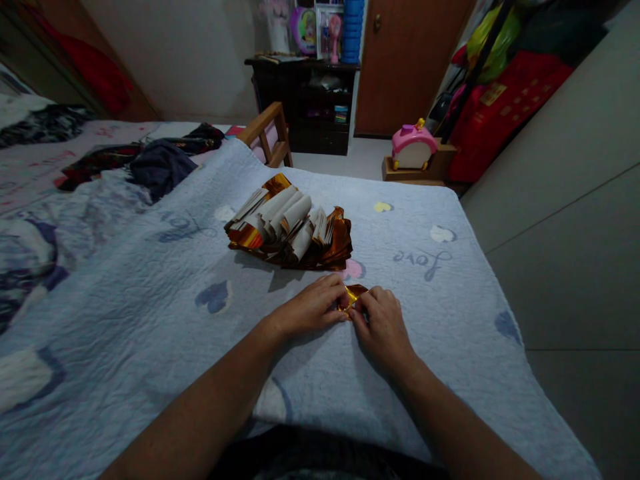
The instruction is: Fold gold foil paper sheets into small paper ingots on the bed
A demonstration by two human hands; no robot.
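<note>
Both hands meet low over the bed, pinching one small sheet of shiny gold foil paper (356,291) between them. My left hand (319,303) grips its left side with closed fingers. On the other side, my right hand (383,319) pinches the near right edge with thumb and fingers. The sheet looks bent or folded, though fingers cover much of it. Just beyond the hands lies a loose pile of gold foil papers (293,223), many curled or folded so that pale backs show.
A light blue quilt (200,360) with hearts and lettering covers the bed. At its far left edge stands a wooden rail (267,133); clothes (163,167) lie to the left. A white cabinet (575,233) borders the right side. A pink toy (414,145) sits past the far edge.
</note>
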